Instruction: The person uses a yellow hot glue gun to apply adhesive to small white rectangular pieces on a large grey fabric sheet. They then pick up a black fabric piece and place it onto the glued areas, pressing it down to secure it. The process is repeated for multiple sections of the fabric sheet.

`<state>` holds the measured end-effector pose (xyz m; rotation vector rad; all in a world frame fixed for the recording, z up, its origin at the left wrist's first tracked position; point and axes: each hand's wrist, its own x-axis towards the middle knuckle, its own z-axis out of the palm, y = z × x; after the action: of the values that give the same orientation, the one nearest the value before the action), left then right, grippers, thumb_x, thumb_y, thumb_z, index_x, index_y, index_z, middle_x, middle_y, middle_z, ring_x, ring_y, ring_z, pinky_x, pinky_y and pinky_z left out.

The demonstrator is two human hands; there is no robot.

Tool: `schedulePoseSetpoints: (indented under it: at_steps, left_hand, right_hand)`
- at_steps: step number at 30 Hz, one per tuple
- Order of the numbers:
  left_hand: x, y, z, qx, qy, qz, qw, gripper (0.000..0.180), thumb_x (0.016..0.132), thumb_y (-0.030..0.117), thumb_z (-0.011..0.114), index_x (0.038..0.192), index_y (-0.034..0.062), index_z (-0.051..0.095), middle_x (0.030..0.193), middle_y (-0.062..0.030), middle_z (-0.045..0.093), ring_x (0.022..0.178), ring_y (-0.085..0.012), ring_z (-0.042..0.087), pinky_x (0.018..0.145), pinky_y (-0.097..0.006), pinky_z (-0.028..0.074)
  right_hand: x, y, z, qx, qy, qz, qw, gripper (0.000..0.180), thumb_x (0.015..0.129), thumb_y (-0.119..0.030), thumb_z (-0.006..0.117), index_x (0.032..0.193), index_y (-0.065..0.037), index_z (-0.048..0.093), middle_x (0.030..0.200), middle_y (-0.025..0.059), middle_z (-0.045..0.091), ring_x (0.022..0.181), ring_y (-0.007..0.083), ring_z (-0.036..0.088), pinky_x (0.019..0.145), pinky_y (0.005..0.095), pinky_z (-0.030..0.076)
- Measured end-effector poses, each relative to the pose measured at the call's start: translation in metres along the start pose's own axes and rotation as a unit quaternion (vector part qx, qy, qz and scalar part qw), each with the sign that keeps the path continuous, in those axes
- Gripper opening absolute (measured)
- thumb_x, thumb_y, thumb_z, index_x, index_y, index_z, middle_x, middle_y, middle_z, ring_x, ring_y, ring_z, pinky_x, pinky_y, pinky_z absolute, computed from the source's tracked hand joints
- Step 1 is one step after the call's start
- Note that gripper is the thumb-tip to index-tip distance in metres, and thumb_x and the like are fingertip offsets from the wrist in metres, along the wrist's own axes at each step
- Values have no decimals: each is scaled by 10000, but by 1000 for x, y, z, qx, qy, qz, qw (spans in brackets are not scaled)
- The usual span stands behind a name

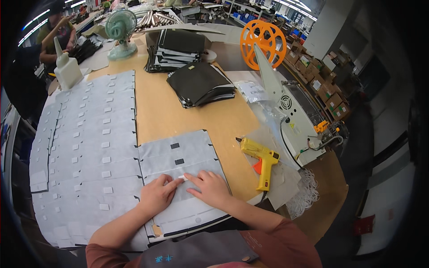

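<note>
Under both my hands lies a light grey fabric panel with dark edge marks. Two small black rectangular patches sit on it beyond my fingers. A small white patch shows at my fingertips, against the panel. My left hand is closed, thumb and forefinger drawn together at the patch's left side. From the right, my right hand reaches in with its forefinger stretched onto the patch and its thumb apart. Left of them spread more grey panels dotted with rows of small white patches.
A yellow glue gun lies to the right, before a pale machine with an orange reel. Stacked black pieces stand farther back. A white squeeze bottle and green fan are far left, near another person.
</note>
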<state>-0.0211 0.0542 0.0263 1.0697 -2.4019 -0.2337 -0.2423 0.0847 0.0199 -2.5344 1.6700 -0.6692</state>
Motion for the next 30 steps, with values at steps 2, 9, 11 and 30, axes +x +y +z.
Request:
schedulePoseSetpoints:
  at_steps: [2, 9, 11, 30]
  left_hand:
    - [-2, -1, -1, 0, -5, 9, 1000, 344, 843, 147, 662, 1162, 276, 675, 920, 7, 584, 689, -188, 633, 553, -321, 507]
    - [-3, 4, 0, 1, -3, -3, 1000, 291, 880, 160, 637, 1149, 265, 670, 929, -7, 587, 697, -207, 642, 554, -333, 510]
    - [-4, 4, 0, -4, -4, -3, 1000, 283, 886, 164, 633, 1150, 259, 669, 933, -9, 588, 698, -211, 644, 554, -339, 511]
    - [-7, 9, 2, 8, -11, -9, 1000, 332, 874, 139, 649, 1180, 268, 668, 955, -8, 604, 710, -214, 643, 574, -339, 523]
  right_hand:
    - [-4, -1, 4, -6, 23, 18, 1000, 439, 852, -394, 702, 1241, -198, 649, 903, 20, 542, 839, 212, 574, 706, 359, 472]
    - [-10, 0, 2, 3, 18, -6, 1000, 426, 859, -394, 694, 1229, -188, 649, 913, 29, 550, 861, 222, 585, 741, 370, 477]
    - [-11, 0, 4, 15, 23, -1, 1000, 418, 865, -379, 691, 1232, -185, 647, 908, 32, 550, 865, 227, 586, 744, 373, 477]
    - [-12, 4, 6, 59, 40, -18, 997, 332, 888, -352, 662, 1187, -213, 692, 843, 21, 552, 810, 225, 579, 725, 395, 452]
